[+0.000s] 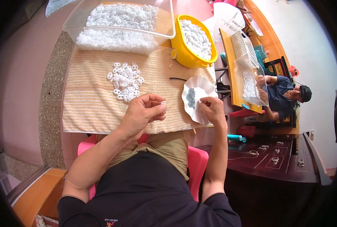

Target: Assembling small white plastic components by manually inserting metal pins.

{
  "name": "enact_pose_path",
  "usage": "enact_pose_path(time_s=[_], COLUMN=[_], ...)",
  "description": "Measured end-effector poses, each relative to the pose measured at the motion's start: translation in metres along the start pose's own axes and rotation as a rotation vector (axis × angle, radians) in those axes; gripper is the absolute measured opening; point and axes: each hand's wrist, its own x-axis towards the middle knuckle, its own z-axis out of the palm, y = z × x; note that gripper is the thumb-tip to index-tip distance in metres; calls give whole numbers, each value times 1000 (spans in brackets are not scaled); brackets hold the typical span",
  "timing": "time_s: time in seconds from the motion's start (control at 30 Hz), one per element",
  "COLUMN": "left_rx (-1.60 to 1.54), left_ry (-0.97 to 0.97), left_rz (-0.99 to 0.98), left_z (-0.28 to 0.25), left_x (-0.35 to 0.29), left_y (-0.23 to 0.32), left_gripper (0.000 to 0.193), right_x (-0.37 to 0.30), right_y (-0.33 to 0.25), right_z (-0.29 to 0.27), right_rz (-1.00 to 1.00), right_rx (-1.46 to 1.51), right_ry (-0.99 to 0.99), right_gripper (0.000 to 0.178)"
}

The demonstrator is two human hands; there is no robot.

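My left hand point(147, 109) is closed in a pinch above the striped towel, with a small white plastic piece point(163, 102) showing at the fingertips. My right hand point(213, 110) is over the right part of a white scalloped dish point(200, 85), its fingers pressed together; whatever they hold is hidden. Small dark grey pieces point(191, 98) lie heaped in that dish, left of the right fingers. Just beyond my left hand is a loose pile of white oval two-holed plastic pieces point(125, 80).
A clear bin point(119, 28) of white pieces stands at the back, beside a yellow tub point(178, 45) holding more. A dark thin strip point(177, 78) lies on the towel point(89, 94). At right, another person point(284, 92) works over a clear box point(248, 85).
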Motion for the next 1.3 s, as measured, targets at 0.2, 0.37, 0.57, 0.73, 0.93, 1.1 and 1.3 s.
enact_pose_path(time_s=[0.2,0.37,0.57,0.73,0.93,1.1,1.3], left_rx=[-2,-5,-21,-14,-35,-33,-44], left_ry=[4,-3,5,9,29,38,40], left_rz=[-7,-17,-4,-29,-53,-65,-69], left_z=[1,0,1,0,2,0,0], left_x=[0,-1,-1,0,-2,0,0], left_y=[-1,-2,-4,-5,-2,-4,-4], left_gripper=[17,18,19,15,17,18,18], right_x=[-6,-9,-19,-29,-25,-24,-24], right_y=[0,8,-36,-76,-82,-79,-81], right_z=[-3,0,14,39,58,63,67], right_rz=[-42,-54,-35,-12,-45,-40,-13], right_rx=[-30,64,562,755,841,886,921], right_ry=[10,24,-48,-211,-275,-268,-274], right_gripper=[15,10,7,7,7,8,8])
